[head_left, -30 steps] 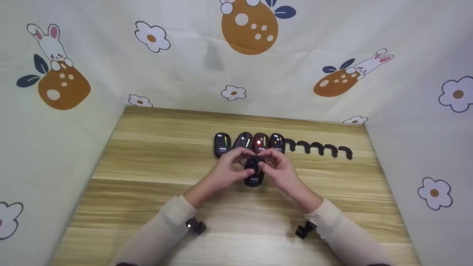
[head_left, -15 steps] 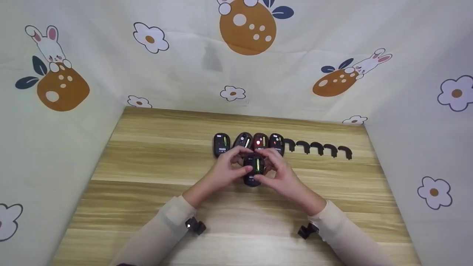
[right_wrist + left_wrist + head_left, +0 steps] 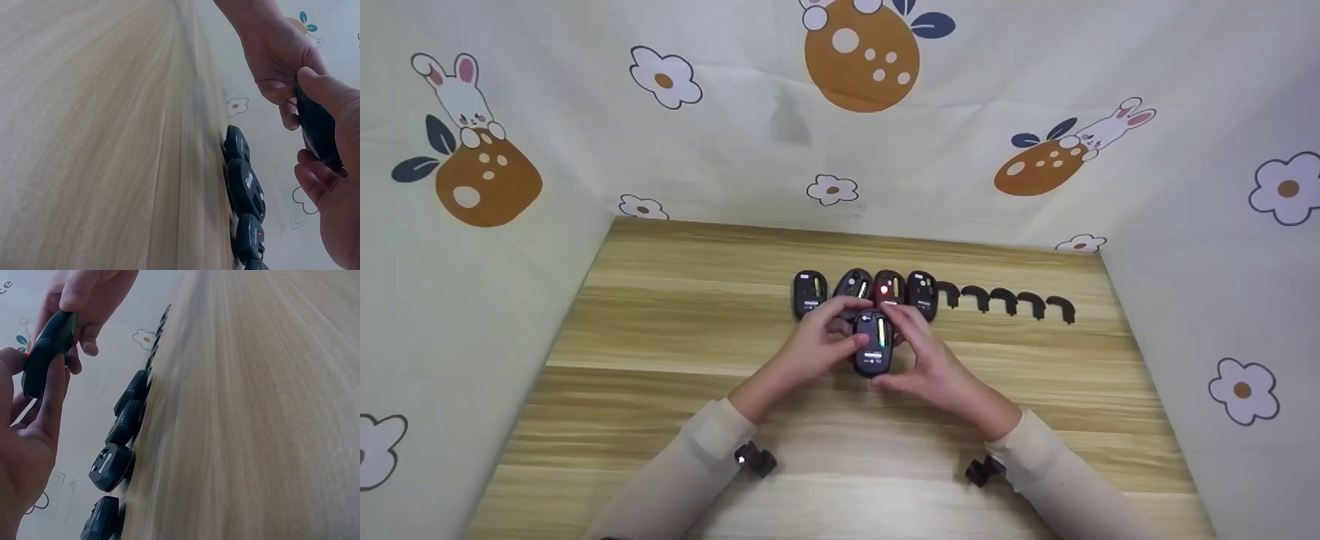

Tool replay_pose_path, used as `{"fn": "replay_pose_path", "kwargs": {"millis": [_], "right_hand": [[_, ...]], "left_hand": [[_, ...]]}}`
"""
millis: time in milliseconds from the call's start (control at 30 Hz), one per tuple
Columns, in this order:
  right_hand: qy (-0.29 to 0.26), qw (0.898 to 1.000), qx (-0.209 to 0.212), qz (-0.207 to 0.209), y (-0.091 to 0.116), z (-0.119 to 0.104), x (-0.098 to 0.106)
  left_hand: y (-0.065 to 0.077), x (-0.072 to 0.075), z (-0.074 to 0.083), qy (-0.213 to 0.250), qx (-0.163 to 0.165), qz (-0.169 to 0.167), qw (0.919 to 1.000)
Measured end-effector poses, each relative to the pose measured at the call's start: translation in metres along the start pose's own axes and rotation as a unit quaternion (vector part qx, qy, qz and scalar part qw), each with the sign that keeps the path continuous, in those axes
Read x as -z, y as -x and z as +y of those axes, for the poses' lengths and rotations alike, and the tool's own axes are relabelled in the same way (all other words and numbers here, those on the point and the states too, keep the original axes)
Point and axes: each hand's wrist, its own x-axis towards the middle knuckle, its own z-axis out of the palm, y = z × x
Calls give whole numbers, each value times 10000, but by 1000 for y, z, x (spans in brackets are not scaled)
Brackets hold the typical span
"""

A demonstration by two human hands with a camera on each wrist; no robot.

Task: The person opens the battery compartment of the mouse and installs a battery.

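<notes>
A black computer mouse [image 3: 872,360] is held underside up above the table, with a bright battery [image 3: 882,332] showing in its slot. My left hand [image 3: 826,337] grips its left side, thumb on the underside. With my right hand [image 3: 930,358] I hold the same mouse, thumb at the near end and fingers at the far right side. Seen from the left wrist, the mouse [image 3: 42,363] is edge-on between both hands; the right wrist view shows its dark top shell [image 3: 318,126]. Behind the hands several upturned mice stand in a row, the leftmost mouse [image 3: 810,294] with a battery visible.
Right of the row lie several curved black pieces, one curved piece [image 3: 1003,300] in their middle. A red light [image 3: 884,289] glows on one mouse. The wooden table [image 3: 660,330] is bordered by patterned cloth walls [image 3: 735,150] at the back and sides.
The mouse's underside has come into fuller view, and its battery now shows. My right thumb has moved off the slot area down to the mouse's near end.
</notes>
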Motion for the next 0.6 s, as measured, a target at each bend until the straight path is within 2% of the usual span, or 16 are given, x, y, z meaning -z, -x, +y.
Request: {"fn": "replay_pose_path", "kwargs": {"millis": [100,233,400,600], "right_hand": [[-94,9998,-164,51,0,3,0],[-197,9991,-368,44,-2,5,0],[-91,9994,-331,-4,-9,6,-1],[183,9994,-248,-131,-22,7,-8]], "left_hand": [[1,3,0,-105,-72,-162,9998],[4,8,-3,-249,8,-492,9985],[9,16,-7,-1080,-39,-739,9914],[14,28,-7,-2034,-355,-637,9764]]}}
